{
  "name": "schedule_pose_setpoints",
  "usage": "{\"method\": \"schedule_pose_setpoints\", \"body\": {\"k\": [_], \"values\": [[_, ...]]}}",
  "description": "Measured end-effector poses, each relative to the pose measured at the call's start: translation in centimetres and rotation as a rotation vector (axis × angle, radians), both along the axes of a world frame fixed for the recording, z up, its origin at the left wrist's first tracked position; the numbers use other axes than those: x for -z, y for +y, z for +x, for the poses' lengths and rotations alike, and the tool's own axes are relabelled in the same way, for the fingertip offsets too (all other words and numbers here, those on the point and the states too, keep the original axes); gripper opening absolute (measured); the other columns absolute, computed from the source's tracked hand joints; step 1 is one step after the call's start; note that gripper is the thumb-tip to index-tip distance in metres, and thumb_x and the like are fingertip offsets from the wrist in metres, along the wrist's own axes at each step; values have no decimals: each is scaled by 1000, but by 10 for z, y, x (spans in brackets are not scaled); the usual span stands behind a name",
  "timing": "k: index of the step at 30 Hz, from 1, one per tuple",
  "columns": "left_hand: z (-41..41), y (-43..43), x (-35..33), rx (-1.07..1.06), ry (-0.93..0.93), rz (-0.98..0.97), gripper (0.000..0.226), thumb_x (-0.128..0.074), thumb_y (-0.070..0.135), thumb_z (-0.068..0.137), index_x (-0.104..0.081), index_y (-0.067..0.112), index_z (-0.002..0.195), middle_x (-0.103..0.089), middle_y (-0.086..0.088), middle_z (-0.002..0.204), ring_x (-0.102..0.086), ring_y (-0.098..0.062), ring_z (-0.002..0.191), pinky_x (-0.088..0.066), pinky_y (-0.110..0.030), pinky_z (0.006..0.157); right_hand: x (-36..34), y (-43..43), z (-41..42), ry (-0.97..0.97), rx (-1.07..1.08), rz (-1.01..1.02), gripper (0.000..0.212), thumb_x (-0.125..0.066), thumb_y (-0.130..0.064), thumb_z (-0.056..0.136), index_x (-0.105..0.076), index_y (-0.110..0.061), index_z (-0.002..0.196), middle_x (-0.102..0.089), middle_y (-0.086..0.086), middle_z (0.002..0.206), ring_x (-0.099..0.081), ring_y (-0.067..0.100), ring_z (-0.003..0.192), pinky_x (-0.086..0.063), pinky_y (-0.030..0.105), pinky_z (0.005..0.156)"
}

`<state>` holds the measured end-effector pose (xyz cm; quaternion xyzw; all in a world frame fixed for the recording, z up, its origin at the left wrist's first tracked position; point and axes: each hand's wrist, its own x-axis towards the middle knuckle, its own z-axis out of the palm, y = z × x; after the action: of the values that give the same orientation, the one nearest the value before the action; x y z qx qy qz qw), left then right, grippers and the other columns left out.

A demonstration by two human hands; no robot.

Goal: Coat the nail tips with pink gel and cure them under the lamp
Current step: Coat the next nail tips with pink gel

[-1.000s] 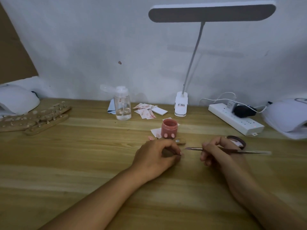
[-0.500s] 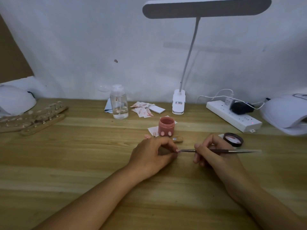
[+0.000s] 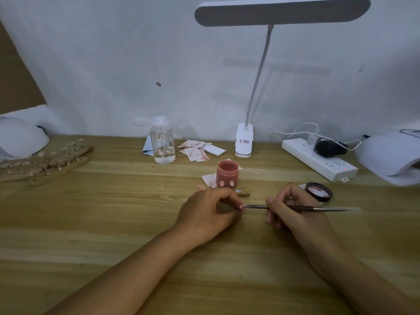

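At a pale wooden worktop [image 3: 113, 223], a person's left hand [image 3: 204, 214] has its grip curled tight, pinching a small pink nail tip [image 3: 242, 207] at the fingertips, low over the wood. The right hand [image 3: 293, 212] has its grip closed on a thin dark-handled brush [image 3: 329, 208], which lies almost level with its point touching the tip. Just behind the hands stands an open round jar of pink gel [image 3: 227, 175], and its black lid [image 3: 319, 192] lies upturned near the right hand. White domed curing lamps sit at the far right [image 3: 391, 155] and far left [image 3: 20, 137] edges. Wooden strips holding more nail tips [image 3: 56, 169] lie near the left one.
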<state>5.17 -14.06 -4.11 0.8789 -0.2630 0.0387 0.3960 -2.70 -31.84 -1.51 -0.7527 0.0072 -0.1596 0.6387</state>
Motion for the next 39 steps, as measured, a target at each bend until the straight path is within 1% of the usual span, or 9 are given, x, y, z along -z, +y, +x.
{"method": "schedule_pose_setpoints", "body": {"k": [3, 7, 11, 16, 23, 29, 32, 34, 39], "values": [[0, 0, 0, 2, 10, -7, 21, -76, 37, 79, -62, 51, 73, -61, 40, 77, -52, 13, 64, -36, -23, 66, 1, 0, 1, 15, 11, -24, 22, -63, -6, 89, -49, 5, 77, -66, 11, 59, -53, 8, 50, -44, 16, 50], [0, 0, 0, 0, 14, -15, 17, -76, 37, 79, -64, 48, 74, -63, 39, 79, -51, 12, 63, -37, -24, 66, 1, -1, 1, 19, 55, 43, 22, -60, -1, 89, -44, 8, 77, -58, 10, 54, -49, 6, 46, -40, 14, 45], [1, 0, 1, -1, 7, -8, 22, -76, 38, 79, -61, 52, 71, -62, 39, 77, -51, 9, 63, -41, -26, 68, 0, 1, 0, 4, 19, 31, 22, -62, -5, 90, -47, 5, 77, -62, 11, 56, -52, 5, 47, -42, 14, 47], [1, 0, 0, 7, 1, -13, 20, -76, 38, 80, -62, 50, 72, -62, 40, 77, -51, 12, 62, -36, -25, 65, 1, 0, 1, -5, 28, 21, 23, -62, -3, 90, -46, 7, 77, -61, 11, 55, -51, 5, 47, -41, 14, 47], [1, 0, 1, 11, 6, -21, 18, -76, 38, 79, -63, 50, 73, -62, 38, 75, -51, 9, 61, -36, -24, 64, 0, 1, 0, -6, 13, 9, 22, -61, -3, 90, -46, 10, 80, -61, 13, 57, -52, 6, 47, -42, 15, 47], [1, -1, 1, 8, -1, -13, 24, -76, 38, 80, -61, 53, 70, -60, 40, 72, -51, 12, 62, -34, -24, 62, 0, 1, 1, -14, 5, 27, 21, -61, -3, 90, -47, 5, 77, -61, 10, 55, -52, 7, 48, -42, 16, 47], [1, -1, 0, 9, -1, -14, 25, -76, 38, 79, -60, 55, 71, -61, 40, 75, -51, 13, 63, -34, -24, 62, 1, 0, 0, -21, 1, 24, 22, -62, -5, 90, -48, -1, 74, -62, 10, 55, -51, 7, 48, -42, 15, 48], [1, -1, 0, 7, 0, -13, 25, -76, 38, 79, -60, 56, 71, -61, 40, 76, -51, 14, 64, -34, -23, 63, 1, 1, 0, -16, -9, 11, 22, -62, -6, 90, -48, -3, 74, -62, 9, 55, -51, 6, 48, -42, 15, 49], [0, -1, 0, 3, -1, -14, 24, -77, 37, 79, -61, 53, 70, -60, 40, 75, -50, 15, 64, -33, -23, 63, 1, 1, 0, -7, -23, 8, 21, -62, -6, 90, -48, 4, 77, -63, 8, 55, -51, 6, 48, -42, 15, 48]]}}
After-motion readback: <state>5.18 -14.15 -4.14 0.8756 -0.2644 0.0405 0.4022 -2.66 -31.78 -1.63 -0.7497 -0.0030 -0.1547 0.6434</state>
